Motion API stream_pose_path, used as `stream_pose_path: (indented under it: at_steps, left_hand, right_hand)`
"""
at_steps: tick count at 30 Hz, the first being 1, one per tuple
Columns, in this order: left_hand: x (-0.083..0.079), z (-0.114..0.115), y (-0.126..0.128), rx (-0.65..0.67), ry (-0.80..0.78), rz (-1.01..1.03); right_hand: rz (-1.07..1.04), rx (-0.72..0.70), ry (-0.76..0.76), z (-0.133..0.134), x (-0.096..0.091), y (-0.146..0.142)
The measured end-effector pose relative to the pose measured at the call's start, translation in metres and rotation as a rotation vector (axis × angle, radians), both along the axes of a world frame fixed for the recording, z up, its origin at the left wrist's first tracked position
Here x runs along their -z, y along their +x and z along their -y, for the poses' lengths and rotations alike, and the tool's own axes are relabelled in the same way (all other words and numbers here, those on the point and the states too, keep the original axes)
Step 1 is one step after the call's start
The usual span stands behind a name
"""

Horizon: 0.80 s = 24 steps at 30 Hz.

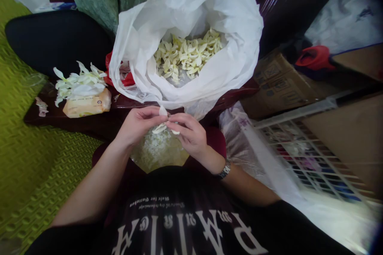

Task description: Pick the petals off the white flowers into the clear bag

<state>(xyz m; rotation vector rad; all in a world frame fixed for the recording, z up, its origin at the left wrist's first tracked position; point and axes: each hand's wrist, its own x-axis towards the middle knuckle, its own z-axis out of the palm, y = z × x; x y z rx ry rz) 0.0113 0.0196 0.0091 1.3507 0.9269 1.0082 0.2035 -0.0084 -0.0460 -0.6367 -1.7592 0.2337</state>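
Both hands meet in front of my lap, pinching one white artificial-looking flower [162, 111] with long petals. My left hand [143, 122] grips it from the left with thumb and fingers closed. From the right, my right hand [191, 131], with a watch on its wrist, has its fingertips closed on the same flower. Directly below, a clear bag [176, 155] on my lap holds many small white pieces. Beyond my hands, a large white plastic bag [239, 48] stands open with many cream-white flowers [191, 53] inside.
On the dark red bench [128, 101] at left lies a tissue pack [88, 104] with white flowers [80, 81] piled on it. A red bag [128, 79] is tucked beside the white one. Cardboard boxes [278, 83] and a white wire rack [314, 163] stand at right.
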Motion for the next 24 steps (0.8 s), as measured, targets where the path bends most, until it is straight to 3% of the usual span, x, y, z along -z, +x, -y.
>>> stream_pose_path:
  at_steps: [4, 8, 14, 24]
  left_hand:
    - [0.0, 0.001, 0.001, -0.028, 0.022, 0.0]
    - [0.001, 0.001, 0.003, -0.105, -0.069, 0.109]
    - [0.002, -0.001, 0.007, -0.152, -0.112, 0.158]
    - [0.001, 0.001, -0.006, -0.025, -0.118, 0.029]
  right_hand:
    - [0.03, 0.038, 0.016, 0.005, -0.002, 0.001]
    - [0.049, 0.059, 0.028, 0.012, -0.003, 0.001]
    - [0.109, 0.04, 0.037, 0.014, 0.007, 0.002]
    - [0.121, 0.038, 0.051, 0.009, 0.003, 0.004]
